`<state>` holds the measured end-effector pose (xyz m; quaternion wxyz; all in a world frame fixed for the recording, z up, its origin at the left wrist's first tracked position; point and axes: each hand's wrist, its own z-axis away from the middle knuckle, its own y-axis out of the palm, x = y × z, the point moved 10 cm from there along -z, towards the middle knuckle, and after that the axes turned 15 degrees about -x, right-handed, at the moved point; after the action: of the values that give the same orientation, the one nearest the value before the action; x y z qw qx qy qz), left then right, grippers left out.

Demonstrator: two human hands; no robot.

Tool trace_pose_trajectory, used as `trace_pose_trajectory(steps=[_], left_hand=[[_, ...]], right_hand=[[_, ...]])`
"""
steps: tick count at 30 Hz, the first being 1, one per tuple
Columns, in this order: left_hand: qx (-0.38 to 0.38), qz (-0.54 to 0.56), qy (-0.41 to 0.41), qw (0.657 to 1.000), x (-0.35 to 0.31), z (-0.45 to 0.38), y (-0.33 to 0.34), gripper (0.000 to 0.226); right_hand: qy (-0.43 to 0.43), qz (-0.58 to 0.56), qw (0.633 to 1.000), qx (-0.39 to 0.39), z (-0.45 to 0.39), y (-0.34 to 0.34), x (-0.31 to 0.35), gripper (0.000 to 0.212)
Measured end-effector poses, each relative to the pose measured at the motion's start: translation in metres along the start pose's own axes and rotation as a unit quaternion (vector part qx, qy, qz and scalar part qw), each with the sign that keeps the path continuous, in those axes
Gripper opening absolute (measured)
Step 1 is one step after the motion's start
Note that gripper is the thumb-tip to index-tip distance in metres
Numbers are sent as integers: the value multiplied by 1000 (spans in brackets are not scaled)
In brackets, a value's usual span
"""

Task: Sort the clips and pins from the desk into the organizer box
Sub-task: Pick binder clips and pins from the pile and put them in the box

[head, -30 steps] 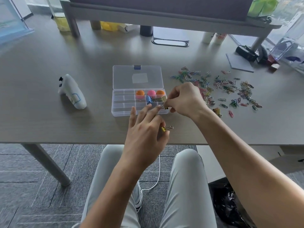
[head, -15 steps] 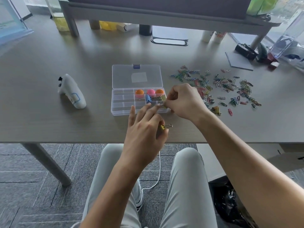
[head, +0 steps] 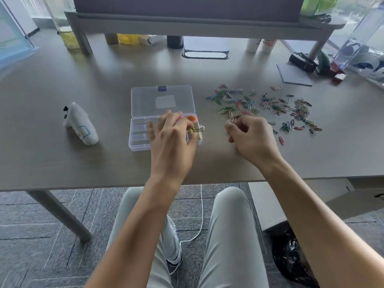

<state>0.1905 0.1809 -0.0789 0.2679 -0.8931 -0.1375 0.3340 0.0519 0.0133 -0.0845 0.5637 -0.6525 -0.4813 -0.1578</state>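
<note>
Left hand [head: 172, 142] pinches a yellow binder clip [head: 195, 130] over the clear plastic organizer box [head: 143, 129]; right hand [head: 252, 138] is curled, contents unseen; many colourful paper clips [head: 270, 107] remain centre-right.

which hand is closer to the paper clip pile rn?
Right. The right hand sits at the paper clip pile's near edge; the left hand is over the organizer box.

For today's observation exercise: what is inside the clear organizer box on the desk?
In the organizer box, an orange round piece sits in the back row, and the left compartments look empty. The left hand, holding a yellow binder clip, covers the middle and right compartments.
</note>
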Motion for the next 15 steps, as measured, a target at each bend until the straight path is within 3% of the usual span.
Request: trace_pose_trajectory(steps=[11,15], left_hand=[[15,-24,-1,1000,6,3,11,19],[11,-25,16,1000,0,9,8,13]], right_hand=[[-46,3,998,-53,3,-26,-14,27],[-73,48,994,-59,10,-31,-20,11]])
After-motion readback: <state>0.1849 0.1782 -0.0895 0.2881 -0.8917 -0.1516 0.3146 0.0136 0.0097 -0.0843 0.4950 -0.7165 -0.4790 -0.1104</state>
